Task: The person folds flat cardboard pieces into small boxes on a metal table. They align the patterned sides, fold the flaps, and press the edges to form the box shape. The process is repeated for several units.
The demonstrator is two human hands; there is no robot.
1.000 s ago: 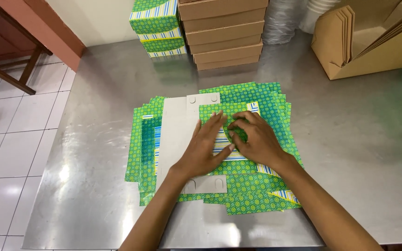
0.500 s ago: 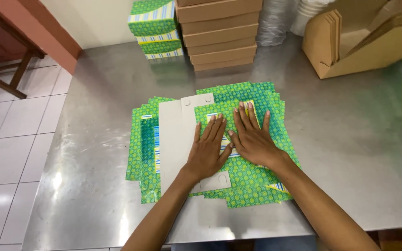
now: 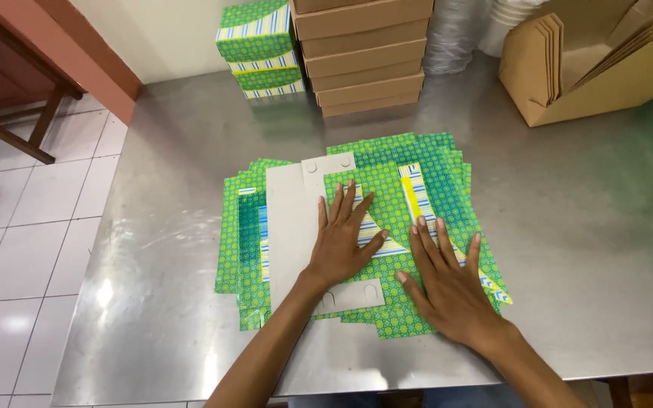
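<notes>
steel table (image 3: pixel 583 227) | flat green box blanks (image 3: pixel 425 162) centre; folded green boxes (image 3: pixel 260 47), brown boxes (image 3: pixel 364 60) rear; cardboard holder (image 3: pixel 568 98) right

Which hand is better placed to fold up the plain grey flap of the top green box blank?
Left, probably. The left hand lies flat at the edge of the grey flap, fingers overlapping its right border. The right hand presses the green patterned panel farther right, away from the flap, and suits holding the sheet down.

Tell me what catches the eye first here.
A fan of bright green patterned flat box blanks lies mid-table on the steel table. The left hand and right hand press flat on it, beside a grey folded-over panel. Behind stand brown boxes and green boxes.
</notes>
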